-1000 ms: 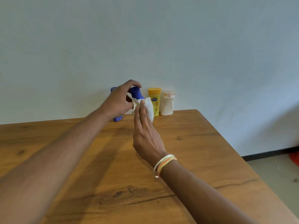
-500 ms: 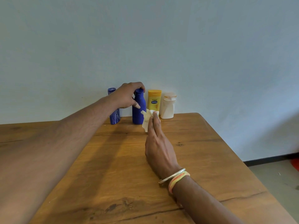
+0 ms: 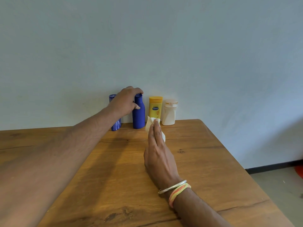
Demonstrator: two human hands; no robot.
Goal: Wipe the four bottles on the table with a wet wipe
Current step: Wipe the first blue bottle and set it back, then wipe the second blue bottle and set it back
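Note:
Several bottles stand in a row against the wall at the far edge of the wooden table [image 3: 188,161]. From left: a patterned blue bottle [image 3: 115,125] partly hidden by my left arm, a plain blue bottle [image 3: 139,117], a yellow bottle [image 3: 155,108] and a white bottle [image 3: 169,114]. My left hand [image 3: 126,102] grips the plain blue bottle's neck and cap; the bottle stands upright on the table. My right hand [image 3: 159,154] hovers in front of the yellow bottle and holds a white wet wipe [image 3: 150,124] at its fingertips.
A pale wall rises directly behind the bottles. The table's right edge runs diagonally toward me, with grey floor [image 3: 282,190] and a dark skirting strip beyond it. A red object [image 3: 299,171] shows at the right frame edge.
My left hand has set the plain blue bottle down in the row beside the patterned one. My right hand with the wipe has come off that bottle and moved right, toward the yellow bottle.

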